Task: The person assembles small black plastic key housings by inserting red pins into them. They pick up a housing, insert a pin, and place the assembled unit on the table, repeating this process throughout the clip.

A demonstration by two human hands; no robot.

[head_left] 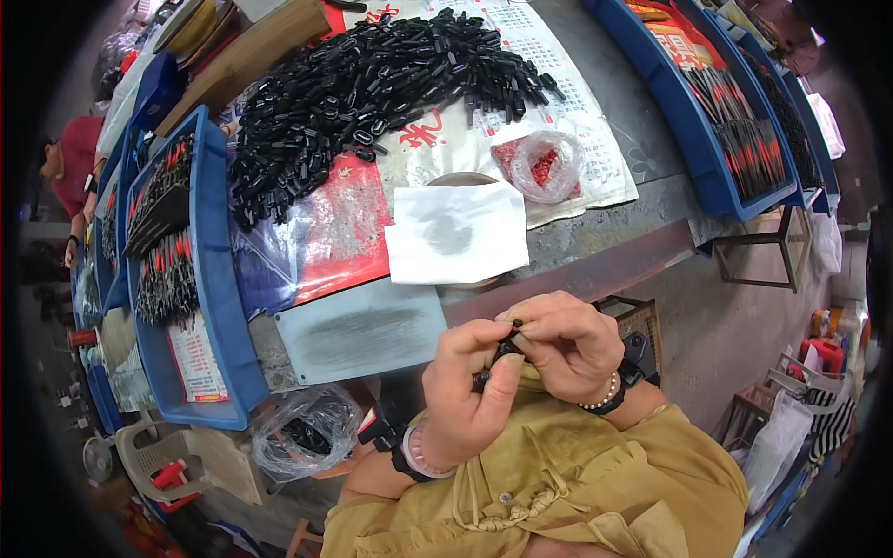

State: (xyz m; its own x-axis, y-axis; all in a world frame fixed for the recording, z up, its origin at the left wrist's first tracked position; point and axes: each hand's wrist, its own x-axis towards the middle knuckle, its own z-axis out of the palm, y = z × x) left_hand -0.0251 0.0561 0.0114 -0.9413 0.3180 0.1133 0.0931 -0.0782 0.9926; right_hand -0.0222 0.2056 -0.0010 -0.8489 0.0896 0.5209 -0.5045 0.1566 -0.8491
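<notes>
Close to my chest, both hands meet at a small black piece (505, 350), dark and shiny like the pieces heaped on the table. My left hand (470, 377) is closed around it, thumb and index finger pinching. The fingertips of my right hand (569, 346) are pressed together at its upper end. Whether they grip this same piece or a second tiny one is hidden by the fingers. Beyond my hands lies a folded white paper (456, 232) with a grey smudge. A large heap of black pieces (372, 88) covers the back of the table.
A clear plastic bag with small red parts (547, 167) sits right of the paper. Blue bins (219, 307) (684, 121) stand at both sides with black and red pieces. A grey smudged plate (363, 330) lies at the table's front edge. Another person (74, 167) is at far left.
</notes>
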